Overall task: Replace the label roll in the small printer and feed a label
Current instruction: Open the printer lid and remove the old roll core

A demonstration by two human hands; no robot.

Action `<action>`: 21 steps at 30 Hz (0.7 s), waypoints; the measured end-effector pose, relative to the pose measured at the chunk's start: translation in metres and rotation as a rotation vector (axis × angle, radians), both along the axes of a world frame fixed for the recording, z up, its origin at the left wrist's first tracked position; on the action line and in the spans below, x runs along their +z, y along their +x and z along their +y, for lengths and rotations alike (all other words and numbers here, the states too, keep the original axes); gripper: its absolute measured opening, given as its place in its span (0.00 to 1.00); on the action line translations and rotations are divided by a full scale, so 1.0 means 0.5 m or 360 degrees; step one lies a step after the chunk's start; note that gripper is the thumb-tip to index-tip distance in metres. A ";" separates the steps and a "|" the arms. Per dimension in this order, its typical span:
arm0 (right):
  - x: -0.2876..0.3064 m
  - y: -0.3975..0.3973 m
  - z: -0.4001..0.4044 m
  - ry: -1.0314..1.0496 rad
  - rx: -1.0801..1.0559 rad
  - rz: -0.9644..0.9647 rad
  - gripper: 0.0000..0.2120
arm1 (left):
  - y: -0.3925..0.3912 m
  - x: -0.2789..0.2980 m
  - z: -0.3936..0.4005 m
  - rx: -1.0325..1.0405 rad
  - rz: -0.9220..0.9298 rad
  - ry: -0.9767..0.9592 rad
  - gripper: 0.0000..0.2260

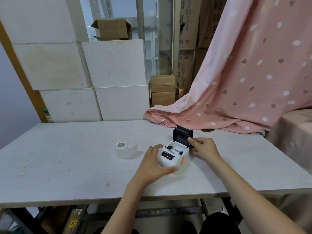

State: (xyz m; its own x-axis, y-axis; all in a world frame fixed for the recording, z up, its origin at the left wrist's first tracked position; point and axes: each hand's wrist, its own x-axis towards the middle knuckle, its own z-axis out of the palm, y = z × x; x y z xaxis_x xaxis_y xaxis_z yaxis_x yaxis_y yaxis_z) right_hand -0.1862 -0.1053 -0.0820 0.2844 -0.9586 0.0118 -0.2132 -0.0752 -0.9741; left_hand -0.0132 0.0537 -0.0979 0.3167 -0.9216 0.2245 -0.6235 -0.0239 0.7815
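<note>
A small white printer (pixel 168 157) with an orange side button sits on the white table (pixel 67 166), right of centre. Its black lid (pixel 182 135) stands open and upright, and the roll bay looks empty. My left hand (pixel 155 163) wraps around the printer's left and front side, holding the body. My right hand (pixel 204 146) grips the lower right edge of the open lid, thumb on its inner face. A white label roll (pixel 121 147) with a loose tail curling to the right stands on the table left of the printer, apart from both hands.
A pink patterned cloth (pixel 236 98) drapes onto the table's far right corner just behind the printer. White boxes (pixel 94 81) are stacked behind the table's far edge. Cardboard cartons (pixel 163 89) sit beyond. The table's near edge runs across below my forearms.
</note>
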 end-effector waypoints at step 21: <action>0.119 0.001 0.022 -0.0915 0.0679 0.1099 0.05 | -0.066 -0.016 0.028 -0.0118 -0.0733 -0.0025 0.20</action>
